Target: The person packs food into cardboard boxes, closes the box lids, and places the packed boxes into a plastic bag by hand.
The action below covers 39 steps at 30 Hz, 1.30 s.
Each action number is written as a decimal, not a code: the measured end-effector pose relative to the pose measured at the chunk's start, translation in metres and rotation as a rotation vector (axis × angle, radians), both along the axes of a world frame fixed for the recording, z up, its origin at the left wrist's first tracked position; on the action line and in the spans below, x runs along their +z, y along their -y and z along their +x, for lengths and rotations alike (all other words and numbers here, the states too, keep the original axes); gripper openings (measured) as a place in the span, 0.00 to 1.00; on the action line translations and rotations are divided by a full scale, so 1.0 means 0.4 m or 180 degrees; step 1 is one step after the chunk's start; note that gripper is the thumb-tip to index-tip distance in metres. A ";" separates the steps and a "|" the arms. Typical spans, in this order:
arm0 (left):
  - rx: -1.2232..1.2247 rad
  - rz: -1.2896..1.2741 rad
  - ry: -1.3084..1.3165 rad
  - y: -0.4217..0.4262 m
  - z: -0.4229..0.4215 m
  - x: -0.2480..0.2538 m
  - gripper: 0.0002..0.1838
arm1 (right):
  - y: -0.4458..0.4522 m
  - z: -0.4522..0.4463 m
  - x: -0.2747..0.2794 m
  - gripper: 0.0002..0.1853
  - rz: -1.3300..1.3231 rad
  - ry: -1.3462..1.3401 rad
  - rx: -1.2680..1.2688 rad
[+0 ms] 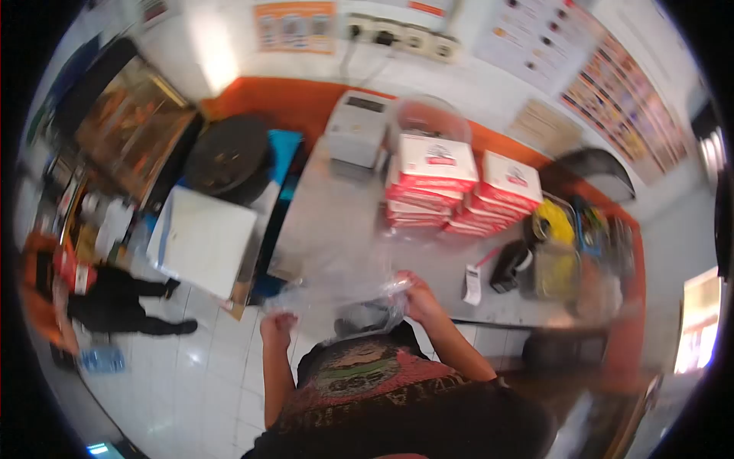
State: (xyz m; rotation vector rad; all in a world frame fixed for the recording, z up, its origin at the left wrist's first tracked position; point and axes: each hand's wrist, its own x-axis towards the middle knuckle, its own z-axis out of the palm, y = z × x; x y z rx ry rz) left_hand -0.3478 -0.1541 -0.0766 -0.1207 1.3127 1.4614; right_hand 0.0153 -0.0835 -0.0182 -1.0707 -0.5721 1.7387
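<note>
A clear plastic bag (353, 294) is stretched between my two hands in front of my body, at the near edge of the metal table (317, 218). My left hand (278, 324) is closed on the bag's left side. On the opposite side, my right hand (417, 295) grips the upper right part of the bag with its fingers pinched. Stacks of red and white boxes (437, 161) stand on the table beyond my hands, and a second stack (511, 180) is beside them. The bag is see-through and a little blurred, and I cannot make out anything inside it.
A grey device (358, 126) and a clear tub (432, 115) stand at the back. To the right are a black label printer (508, 264), a paper slip (472, 284) and a plastic container (556, 271). A white board (202, 239) lies left. Another person (107, 298) stands far left.
</note>
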 end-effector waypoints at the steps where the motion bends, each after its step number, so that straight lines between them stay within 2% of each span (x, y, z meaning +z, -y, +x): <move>1: -0.0132 0.0095 0.1237 0.037 -0.046 -0.062 0.04 | 0.023 0.014 -0.012 0.16 -0.0431 -0.0781 0.0344; 2: -0.0192 0.0150 0.2476 0.045 -0.100 -0.114 0.05 | 0.033 0.035 0.002 0.16 -0.0410 -0.0791 0.0227; 3: -0.0268 0.0118 0.2470 0.029 -0.120 -0.103 0.05 | 0.047 0.060 0.038 0.16 -0.0588 -0.0864 0.0833; 4: -0.0471 0.0500 0.2453 0.024 -0.138 -0.076 0.04 | 0.055 0.084 0.058 0.17 -0.0764 -0.0930 0.1469; 5: -0.0652 0.0895 0.2440 0.019 -0.147 -0.053 0.04 | 0.047 0.113 0.036 0.17 -0.0759 -0.0929 0.1441; 6: -0.1172 0.1183 0.2198 -0.007 -0.149 -0.035 0.01 | 0.032 0.144 -0.002 0.21 -0.0657 -0.0337 0.1638; 7: -0.1179 0.1192 0.2212 -0.034 -0.134 0.001 0.01 | 0.012 0.164 -0.019 0.25 -0.0544 0.0265 0.1832; 9: -0.1091 0.0533 0.0712 -0.092 -0.092 0.109 0.06 | -0.073 0.179 0.046 0.24 0.0733 0.1761 0.1949; 10: -0.1098 0.0548 0.0707 -0.118 -0.062 0.167 0.06 | -0.128 0.193 0.087 0.22 0.1445 0.2599 0.1812; 11: -0.1301 0.0870 -0.0015 -0.130 -0.024 0.223 0.10 | -0.169 0.171 0.253 0.20 0.1177 0.2107 0.1392; 12: -0.1495 0.1186 -0.0741 -0.146 0.008 0.254 0.15 | -0.216 0.165 0.346 0.22 0.1737 0.2873 0.1008; 13: -0.1502 0.1179 -0.0742 -0.165 0.032 0.259 0.15 | -0.271 0.164 0.396 0.24 0.1587 0.2391 0.0635; 15: -0.1561 0.1113 -0.1549 -0.208 0.068 0.233 0.14 | -0.375 0.145 0.546 0.35 0.2953 0.3886 0.0592; 17: -0.1598 0.1099 -0.1739 -0.255 0.063 0.140 0.11 | -0.497 0.141 0.574 0.50 0.3620 0.4803 0.1024; 18: -0.1629 0.1080 -0.1925 -0.268 0.061 0.115 0.09 | -0.541 0.140 0.560 0.50 0.3631 0.4799 0.1037; 20: -0.1534 0.0887 -0.1970 -0.266 0.092 0.150 0.06 | -0.613 0.131 0.514 0.66 0.3192 0.6848 0.2011; 21: -0.1444 0.0698 -0.2019 -0.269 0.102 0.166 0.06 | -0.656 0.133 0.521 0.66 0.3215 0.6820 0.2080; 23: -0.1480 0.0567 -0.2177 -0.268 0.094 0.165 0.10 | -0.723 0.146 0.508 0.69 0.2808 0.5990 0.2947; 25: -0.1601 0.0369 -0.2268 -0.257 0.095 0.186 0.17 | -0.704 0.136 0.562 0.67 0.2582 0.5850 0.2789; 27: -0.1626 0.0133 -0.2162 -0.253 0.102 0.202 0.20 | -0.716 0.167 0.542 0.61 0.3870 0.4963 0.1963; 30: -0.1671 -0.0214 -0.1721 -0.262 0.110 0.191 0.21 | -0.575 0.087 0.673 0.60 0.3688 0.5232 0.1721; 31: -0.1599 -0.0153 -0.1582 -0.265 0.123 0.196 0.22 | -0.511 0.051 0.715 0.60 0.3001 0.4665 0.2065; 32: -0.1534 -0.0073 -0.1453 -0.271 0.131 0.199 0.22 | -0.470 0.033 0.719 0.61 0.2727 0.4109 0.2372; 33: -0.1539 -0.0109 -0.1457 -0.273 0.136 0.193 0.22 | -0.431 0.018 0.694 0.62 0.2651 0.3577 0.2833; 35: -0.1592 0.0119 -0.0952 -0.281 0.143 0.181 0.20 | -0.386 -0.020 0.564 0.65 0.2650 0.2787 0.3760; 36: -0.1601 0.0106 -0.0959 -0.280 0.147 0.182 0.20 | -0.357 -0.057 0.507 0.66 0.1925 0.2485 0.4463; 38: -0.1856 0.0255 -0.1211 -0.279 0.155 0.188 0.15 | -0.278 -0.122 0.286 0.58 0.1257 0.1789 0.4777; 39: -0.1868 0.0243 -0.1215 -0.259 0.169 0.211 0.15 | -0.232 -0.148 0.171 0.52 0.0527 0.1194 0.4365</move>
